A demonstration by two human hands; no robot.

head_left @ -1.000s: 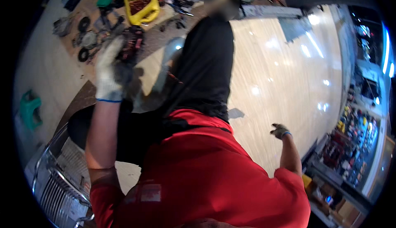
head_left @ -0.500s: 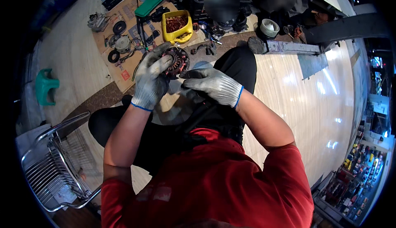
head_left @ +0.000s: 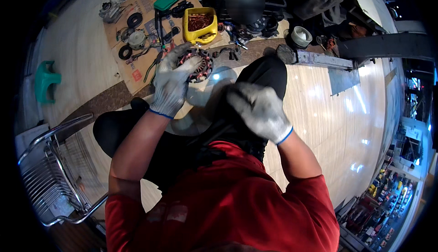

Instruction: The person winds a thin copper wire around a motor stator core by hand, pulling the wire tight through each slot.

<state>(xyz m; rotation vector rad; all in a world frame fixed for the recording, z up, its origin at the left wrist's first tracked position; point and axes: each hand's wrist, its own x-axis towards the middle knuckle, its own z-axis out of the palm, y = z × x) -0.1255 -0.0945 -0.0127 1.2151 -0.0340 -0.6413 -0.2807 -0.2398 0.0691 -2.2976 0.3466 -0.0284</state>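
In my gloved left hand [head_left: 169, 88] I hold a ring-shaped stator [head_left: 208, 67] with reddish copper windings, its open centre facing up. The fingers wrap round its left side, hiding part of that rim. My gloved right hand [head_left: 262, 108] is apart from the stator, above my right thigh. Motion smears its fingers, and I cannot make out anything in them. Beyond the stator stands a yellow cut-open jug [head_left: 196, 36] with copper-coloured wire scraps [head_left: 200, 22] in it.
Cardboard [head_left: 141, 76] on the floor bears black rings, a round metal housing [head_left: 137, 39] and tools. A white blower wheel [head_left: 301, 36] stands near a metal lift arm [head_left: 324, 60]. At left are a green stool [head_left: 47, 82] and a chrome chair [head_left: 54, 174].
My right hand has moved away from the stator, right and toward my body. The left hand still holds the stator, now turned more face-up. The view has shifted slightly.
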